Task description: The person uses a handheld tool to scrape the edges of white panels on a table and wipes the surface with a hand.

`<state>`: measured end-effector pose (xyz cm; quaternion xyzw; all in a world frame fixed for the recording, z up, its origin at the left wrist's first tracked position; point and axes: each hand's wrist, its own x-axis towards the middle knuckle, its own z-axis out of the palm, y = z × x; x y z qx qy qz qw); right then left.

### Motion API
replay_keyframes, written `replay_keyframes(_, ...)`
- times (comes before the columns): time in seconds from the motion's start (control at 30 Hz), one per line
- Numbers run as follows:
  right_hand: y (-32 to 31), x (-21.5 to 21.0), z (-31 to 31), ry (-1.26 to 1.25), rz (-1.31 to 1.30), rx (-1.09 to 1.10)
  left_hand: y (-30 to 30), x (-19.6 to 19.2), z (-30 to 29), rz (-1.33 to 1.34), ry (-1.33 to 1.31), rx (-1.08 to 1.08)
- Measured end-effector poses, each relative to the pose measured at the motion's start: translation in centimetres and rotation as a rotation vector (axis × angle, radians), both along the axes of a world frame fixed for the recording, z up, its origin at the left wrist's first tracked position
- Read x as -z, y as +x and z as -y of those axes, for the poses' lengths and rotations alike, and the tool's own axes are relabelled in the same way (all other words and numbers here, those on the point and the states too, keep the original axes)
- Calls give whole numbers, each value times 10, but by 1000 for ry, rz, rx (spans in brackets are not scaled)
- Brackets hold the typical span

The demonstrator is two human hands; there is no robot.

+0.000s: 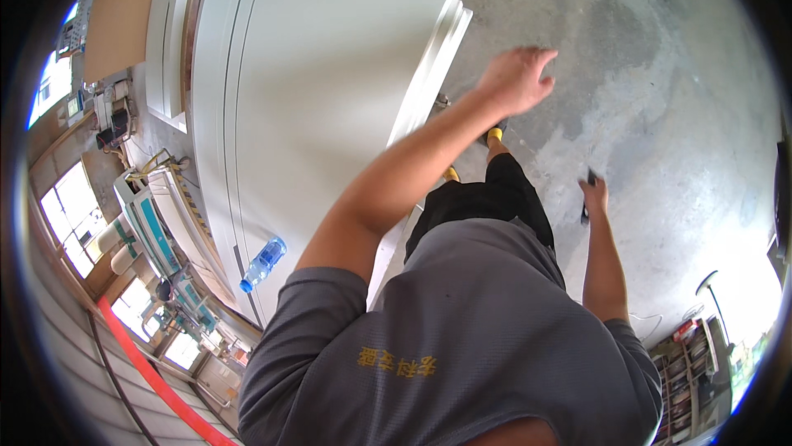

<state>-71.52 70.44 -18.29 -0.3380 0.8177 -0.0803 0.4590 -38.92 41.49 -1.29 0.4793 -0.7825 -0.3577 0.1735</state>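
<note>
My left hand (518, 81) is raised past the edge of a stack of large white panels (330, 58), over the concrete floor. Its thumb and forefinger stand apart, the other fingers curl loosely, and nothing shows in it. Lower on the right, my right hand (595, 192) hangs beside my leg, closed round a slim black object (585, 213). Dark ends of that object stick out above and below the fist; its kind cannot be made out. A clear blue plastic bottle (266, 261) with a blue cap lies on the panels, near my left upper arm.
Bare concrete floor (643, 108) spreads ahead and to the right. More boards (124, 17) stand at the far left. A green-and-white machine (153, 227) is beyond the stack, on the left. A shelf rack (689, 384) with many items stands at the lower right.
</note>
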Motion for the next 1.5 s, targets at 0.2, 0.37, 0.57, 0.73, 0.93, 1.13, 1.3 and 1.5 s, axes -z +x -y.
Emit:
replay_keyframes(0.2,161,-229,88,-407,52,-489,29,-17,-112,-427,827,-124)
replay_keyframes(0.37,212,-227,25,-541,11,-186,94,-50,-169,-539,955,-182)
replay_keyframes(0.57,256,-225,6,-207,661,738,194,-78,-187,-216,307,-432)
replay_keyframes(0.73,345,-189,0,-222,841,453,316,-32,-102,-66,-428,-649)
replay_keyframes(0.93,428,-196,-6,-250,906,274,343,3,-100,203,-530,-582)
replay_keyframes(1.13,449,-192,-9,-252,787,264,343,3,-100,191,-499,-600)
replay_keyframes(1.3,453,-194,-8,-262,683,198,343,4,-95,201,-518,-605)
replay_keyframes(1.5,453,-194,-10,-203,717,201,340,4,-93,176,-527,-609)
